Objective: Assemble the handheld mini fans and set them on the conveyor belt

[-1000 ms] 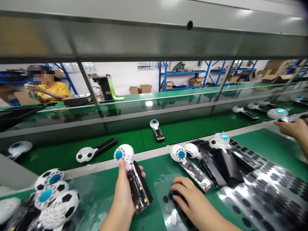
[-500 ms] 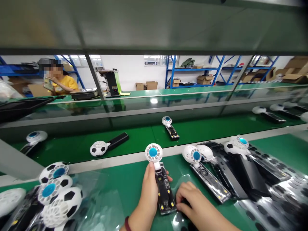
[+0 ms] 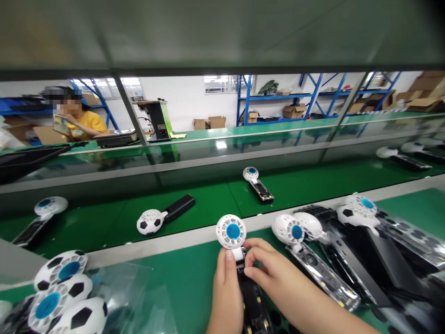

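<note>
My left hand [image 3: 226, 294] grips a small handheld fan [image 3: 232, 232] by its open black handle, thumb up near the neck. The fan head is white with a blue centre and points away from me. My right hand [image 3: 274, 278] presses its fingertips onto the top of the handle just below the head, fingers pinched together on a small dark piece I cannot make out. Both hands hover over the green bench [image 3: 174, 278] at the lower middle.
More fans lie right of my hands [image 3: 313, 260] and in a heap at the lower left [image 3: 59, 292]. Fans ride the green conveyor [image 3: 208, 204] beyond. Sheets of black round pads [image 3: 410, 232] lie at the right. A person in yellow [image 3: 78, 123] sits across.
My right hand rose from the pad sheet on the bench to the top of the fan's handle. My left hand kept hold of the fan. The view shifted slightly.
</note>
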A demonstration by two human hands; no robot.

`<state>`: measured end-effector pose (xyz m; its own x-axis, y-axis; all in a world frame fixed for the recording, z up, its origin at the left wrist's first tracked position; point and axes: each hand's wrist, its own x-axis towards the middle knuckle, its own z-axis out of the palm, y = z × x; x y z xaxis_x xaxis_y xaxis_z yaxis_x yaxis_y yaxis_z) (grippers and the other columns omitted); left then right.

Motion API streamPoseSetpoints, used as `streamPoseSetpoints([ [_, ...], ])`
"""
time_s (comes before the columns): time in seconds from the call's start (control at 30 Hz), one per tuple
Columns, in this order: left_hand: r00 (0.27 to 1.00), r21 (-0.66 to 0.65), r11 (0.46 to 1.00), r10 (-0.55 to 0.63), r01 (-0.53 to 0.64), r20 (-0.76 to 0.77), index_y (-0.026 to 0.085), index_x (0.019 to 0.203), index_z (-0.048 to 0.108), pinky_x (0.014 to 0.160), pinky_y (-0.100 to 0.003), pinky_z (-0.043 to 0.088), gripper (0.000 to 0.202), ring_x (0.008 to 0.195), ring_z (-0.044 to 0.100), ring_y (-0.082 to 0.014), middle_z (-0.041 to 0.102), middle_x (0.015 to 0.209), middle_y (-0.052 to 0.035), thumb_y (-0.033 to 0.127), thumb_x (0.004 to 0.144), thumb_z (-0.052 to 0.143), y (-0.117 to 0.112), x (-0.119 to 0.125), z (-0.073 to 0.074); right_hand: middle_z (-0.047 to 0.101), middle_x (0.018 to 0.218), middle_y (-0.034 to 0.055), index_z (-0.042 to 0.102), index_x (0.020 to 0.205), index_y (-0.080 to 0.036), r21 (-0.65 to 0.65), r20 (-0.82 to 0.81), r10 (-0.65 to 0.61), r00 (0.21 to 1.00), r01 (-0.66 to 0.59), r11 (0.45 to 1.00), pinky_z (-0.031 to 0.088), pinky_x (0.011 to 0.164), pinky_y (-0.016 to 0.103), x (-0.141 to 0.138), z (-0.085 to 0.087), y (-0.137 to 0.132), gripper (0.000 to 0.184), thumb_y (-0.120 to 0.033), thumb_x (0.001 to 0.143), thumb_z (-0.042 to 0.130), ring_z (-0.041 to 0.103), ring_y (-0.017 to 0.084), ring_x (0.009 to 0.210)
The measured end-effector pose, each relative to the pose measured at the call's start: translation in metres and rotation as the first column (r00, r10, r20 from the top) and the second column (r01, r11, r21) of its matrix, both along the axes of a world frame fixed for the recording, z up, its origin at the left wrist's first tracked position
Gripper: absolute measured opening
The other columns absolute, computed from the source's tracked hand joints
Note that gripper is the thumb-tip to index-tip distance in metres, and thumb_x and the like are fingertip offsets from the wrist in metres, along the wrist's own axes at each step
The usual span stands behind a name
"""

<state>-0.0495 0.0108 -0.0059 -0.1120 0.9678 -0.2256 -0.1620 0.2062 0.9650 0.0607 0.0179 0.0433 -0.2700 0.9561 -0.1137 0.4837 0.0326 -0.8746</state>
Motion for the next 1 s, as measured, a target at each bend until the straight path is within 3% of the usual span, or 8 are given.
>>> streamPoseSetpoints([
  [0.27,0.993,-0.053,0.992,0.116,-0.115,0.008,0.021,0.098,0.058,0.085,-0.028,0.036,0.036,0.1,0.052,-0.0216,0.062,0.105,-0.0045,0.046,0.079,0.04,-0.001,0.006,0.005,0.045,0.121,0.0001,0.046,0.064,-0.022,0.003,0.044,0.009,0.999,-0.009,1.0,0.041,0.087,0.029,0.002,-0.008,-0.004,0.013,-0.013,0.074,0.047,0.05,0.017,0.103],
  [0.47,0.993,-0.022,0.994,0.108,-0.107,0.041,0.022,0.092,0.061,0.082,-0.031,0.04,0.038,0.095,0.055,-0.0247,0.065,0.097,-0.0049,0.051,0.076,0.043,0.0,0.005,0.009,0.042,0.124,-0.0001,0.045,0.067,-0.023,0.011,-0.017,-0.019,1.0,0.019,1.0,0.041,0.084,0.027,0.001,-0.02,-0.005,0.012,-0.013,0.074,0.046,0.049,0.017,0.104],
  [0.7,0.993,-0.048,0.993,0.107,-0.105,0.04,0.022,0.094,0.061,0.083,-0.032,0.04,0.037,0.096,0.055,-0.0248,0.066,0.096,-0.0051,0.049,0.077,0.042,0.0,0.004,0.006,0.043,0.122,0.0005,0.044,0.067,-0.022,0.013,-0.006,-0.011,1.0,0.011,1.0,0.041,0.084,0.029,0.002,-0.019,-0.006,0.013,-0.013,0.075,0.045,0.051,0.016,0.097],
  [1.0,0.988,-0.043,0.991,0.127,-0.124,0.087,0.016,0.097,0.06,0.086,-0.033,0.039,0.038,0.099,0.056,-0.025,0.066,0.098,-0.0084,0.046,0.076,0.048,0.001,0.003,-0.004,0.041,0.124,0.0015,0.045,0.069,-0.023,0.094,0.114,-0.032,0.993,0.021,0.995,0.036,0.092,0.033,-0.002,-0.019,-0.008,0.013,-0.012,0.075,0.045,0.039,0.019,0.117],
])
